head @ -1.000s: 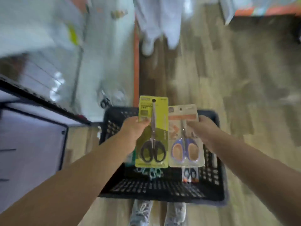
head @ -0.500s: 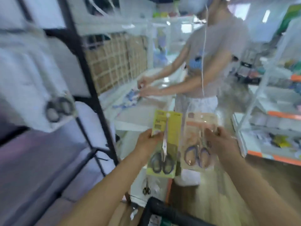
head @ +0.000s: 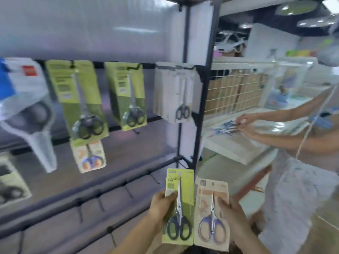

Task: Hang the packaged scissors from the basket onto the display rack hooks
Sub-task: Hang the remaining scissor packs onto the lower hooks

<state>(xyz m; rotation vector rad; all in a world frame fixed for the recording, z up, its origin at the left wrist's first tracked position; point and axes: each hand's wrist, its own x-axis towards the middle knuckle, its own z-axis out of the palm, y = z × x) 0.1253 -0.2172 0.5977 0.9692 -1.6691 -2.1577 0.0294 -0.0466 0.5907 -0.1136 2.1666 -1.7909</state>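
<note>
The view swings up from the basket on the floor to face the display rack (head: 197,99), where scissor packs now hang in plain sight on its hooks. Both hands rise with their packs, the green pack (head: 178,208) and the peach pack (head: 212,213), from over the basket to just before the rack's lower bars, and the basket drops out of view below

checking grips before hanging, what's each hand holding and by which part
The left hand grips the green scissors pack by its left edge, about mid-height. The right hand grips the beige scissors pack by its right edge.
</note>
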